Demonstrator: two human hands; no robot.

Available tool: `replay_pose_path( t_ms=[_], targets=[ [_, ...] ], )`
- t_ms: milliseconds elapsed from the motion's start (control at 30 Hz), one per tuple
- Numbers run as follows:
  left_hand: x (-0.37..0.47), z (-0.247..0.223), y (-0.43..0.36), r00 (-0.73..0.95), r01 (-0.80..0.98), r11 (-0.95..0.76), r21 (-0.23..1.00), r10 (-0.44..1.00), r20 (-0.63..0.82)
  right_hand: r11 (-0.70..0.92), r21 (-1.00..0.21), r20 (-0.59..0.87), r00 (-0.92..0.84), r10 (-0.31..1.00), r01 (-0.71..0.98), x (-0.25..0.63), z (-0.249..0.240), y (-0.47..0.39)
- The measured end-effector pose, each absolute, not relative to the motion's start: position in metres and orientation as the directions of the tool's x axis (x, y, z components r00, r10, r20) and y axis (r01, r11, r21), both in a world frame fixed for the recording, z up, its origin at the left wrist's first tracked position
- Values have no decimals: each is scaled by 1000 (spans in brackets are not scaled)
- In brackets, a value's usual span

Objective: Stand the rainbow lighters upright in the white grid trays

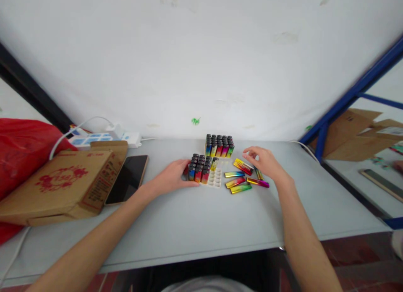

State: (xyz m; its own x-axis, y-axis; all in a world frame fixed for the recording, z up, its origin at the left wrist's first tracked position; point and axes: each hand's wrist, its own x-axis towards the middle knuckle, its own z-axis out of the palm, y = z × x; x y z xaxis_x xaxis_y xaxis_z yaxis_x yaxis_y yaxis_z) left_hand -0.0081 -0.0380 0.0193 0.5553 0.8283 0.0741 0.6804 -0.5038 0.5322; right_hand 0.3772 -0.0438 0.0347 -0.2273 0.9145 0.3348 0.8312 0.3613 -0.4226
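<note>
My left hand (174, 175) rests at the left side of a white tray (214, 178), its fingers and thumb around the left edge of a block of upright lighters (198, 170) with black tops. The right part of the tray shows bare round slots. Behind it stands a full block of lighters (219, 146). Several loose colourful lighters (236, 182) lie flat to the right of the tray. My right hand (260, 157) hovers over the right side of this pile, fingers apart and curved, with nothing seen in it.
On the left are a cardboard box (63, 183), a dark phone or tablet (128, 178), a white power strip (103, 139) and a red bag (28, 149). A blue metal frame (352, 90) edges the right side, with cartons (352, 134) beyond it. A white wall stands behind.
</note>
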Motion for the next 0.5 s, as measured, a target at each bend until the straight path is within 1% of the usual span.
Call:
replay_pose_path(
  t_ms=[133, 333, 500],
  targets=[
    [-8, 20, -38, 547, 683, -498, 534, 834, 77, 402, -460, 293, -292, 910, 792, 386, 39, -48],
    [-8, 20, -37, 547, 682, -498, 536, 833, 77, 363, -535, 197, -305, 932, 763, 386, 47, -54],
    [-8, 20, -37, 544, 681, -496, 538, 835, 82, 351, -559, 175, -307, 936, 752, 385, 48, -56]
  ],
)
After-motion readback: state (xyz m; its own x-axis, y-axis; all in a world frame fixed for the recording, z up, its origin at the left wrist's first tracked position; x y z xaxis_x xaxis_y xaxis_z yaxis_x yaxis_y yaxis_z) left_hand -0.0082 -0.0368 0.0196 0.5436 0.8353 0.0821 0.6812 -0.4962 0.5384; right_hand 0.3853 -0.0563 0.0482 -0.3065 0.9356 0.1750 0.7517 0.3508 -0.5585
